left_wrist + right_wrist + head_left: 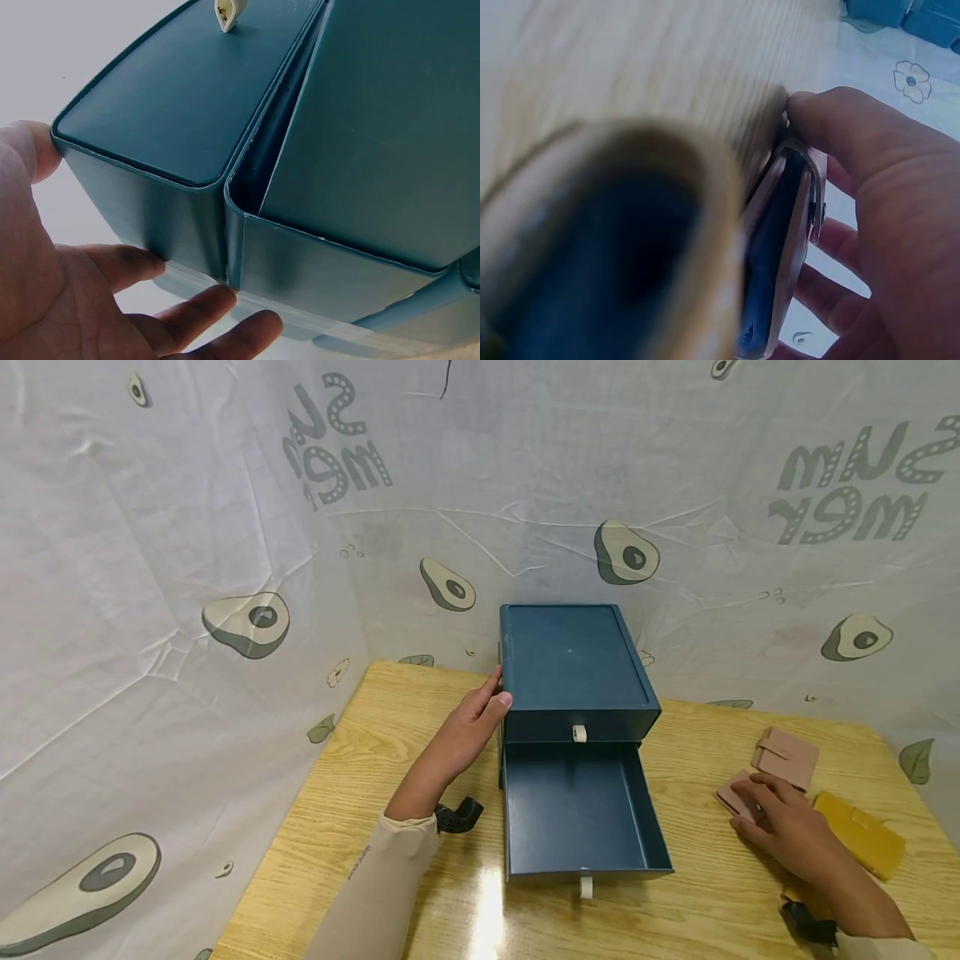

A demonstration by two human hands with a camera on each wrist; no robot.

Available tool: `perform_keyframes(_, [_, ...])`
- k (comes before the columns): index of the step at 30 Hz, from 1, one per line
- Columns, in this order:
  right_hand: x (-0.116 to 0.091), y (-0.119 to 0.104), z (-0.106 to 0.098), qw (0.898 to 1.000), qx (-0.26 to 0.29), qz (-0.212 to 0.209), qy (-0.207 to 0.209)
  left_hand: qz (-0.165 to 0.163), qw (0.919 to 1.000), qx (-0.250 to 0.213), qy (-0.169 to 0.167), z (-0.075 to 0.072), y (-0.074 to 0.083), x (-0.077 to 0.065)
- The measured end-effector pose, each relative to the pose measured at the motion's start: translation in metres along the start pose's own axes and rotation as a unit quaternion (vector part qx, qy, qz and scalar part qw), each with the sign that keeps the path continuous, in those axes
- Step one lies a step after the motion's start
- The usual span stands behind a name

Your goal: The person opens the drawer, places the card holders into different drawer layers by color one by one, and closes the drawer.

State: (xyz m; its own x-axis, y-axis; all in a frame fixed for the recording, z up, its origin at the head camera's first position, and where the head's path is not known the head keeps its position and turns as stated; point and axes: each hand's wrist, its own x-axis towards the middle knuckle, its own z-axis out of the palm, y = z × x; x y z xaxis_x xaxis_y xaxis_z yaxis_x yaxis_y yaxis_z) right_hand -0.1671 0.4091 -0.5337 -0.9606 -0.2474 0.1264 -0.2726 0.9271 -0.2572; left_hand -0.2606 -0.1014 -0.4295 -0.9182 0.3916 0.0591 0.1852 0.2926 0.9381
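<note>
A dark blue two-level drawer box (573, 656) stands on the table with its lower drawer (570, 810) pulled out; nothing lies inside. My left hand (468, 727) rests against its left side, thumb near the front top corner. In the left wrist view the fingers (202, 307) reach along the box's side, fairly straight. On the right, my right hand (795, 827) grips a small pink wallet (729, 795) low over the table. The right wrist view shows this wallet (780, 255) edge-on between thumb and fingers, its snap strap closed over a dark inside.
Behind the right hand lies a larger pink wallet (787, 758), with a long yellow wallet (862, 835) to its right. A white avocado-print sheet (540, 527) hangs behind the wooden table (375, 735). White pull tabs (587, 887) mark the drawer fronts.
</note>
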Motion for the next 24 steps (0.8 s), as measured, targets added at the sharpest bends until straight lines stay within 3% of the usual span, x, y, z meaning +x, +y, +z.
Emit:
perform_keyframes(14, [0.0016, -0.0012, -0.0045, 0.999, 0.018, 0.031, -0.023, -0.004, 1.0000, 0.001, 0.003, 0.0001, 0.0019, -0.0014])
perform_keyframes(24, [-0.0002, -0.0057, -0.0051, 1.000, 0.013, 0.013, 0.015, 0.001, 1.0000, -0.003, 0.002, -0.0001, 0.0016, -0.0009])
